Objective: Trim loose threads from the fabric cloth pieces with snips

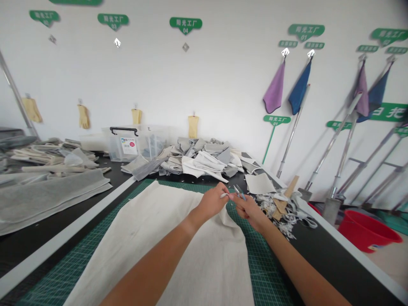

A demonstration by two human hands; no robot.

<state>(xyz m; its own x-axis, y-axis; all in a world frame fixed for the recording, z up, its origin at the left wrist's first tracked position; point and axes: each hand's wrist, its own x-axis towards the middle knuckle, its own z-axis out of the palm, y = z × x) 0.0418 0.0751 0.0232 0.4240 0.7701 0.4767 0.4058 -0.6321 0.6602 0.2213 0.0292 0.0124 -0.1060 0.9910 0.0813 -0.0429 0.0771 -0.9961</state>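
Head view: left hand (211, 202) extended forward, pinching pale cloth (178, 259), right hand (249, 211) beside it gripping small scissors (239, 192).

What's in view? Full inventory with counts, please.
green signs: several, green, on wall
yellow gloves: 4, yellow, hanging on wall
purple cloths: 2, purple, hanging on wall
blue cloths: 2, blue, hanging on wall
metal poles: several, silver, leaning on wall
red bucket: 1, red, floor at right
storage box: 1, clear with black handle, far table end
offcut pile: 1, grey and white, far table end
scrap pile: 1, white and grey, right of hands
grey towels: stack, grey, table left
cutting mat: 1, green, on black table
cream cloth: 1, cream, on mat
scissors: 1 pair, silver and blue, right hand
pale strip: 1, pale, left hand
left hand: 1, above cloth
right hand: 1, above mat
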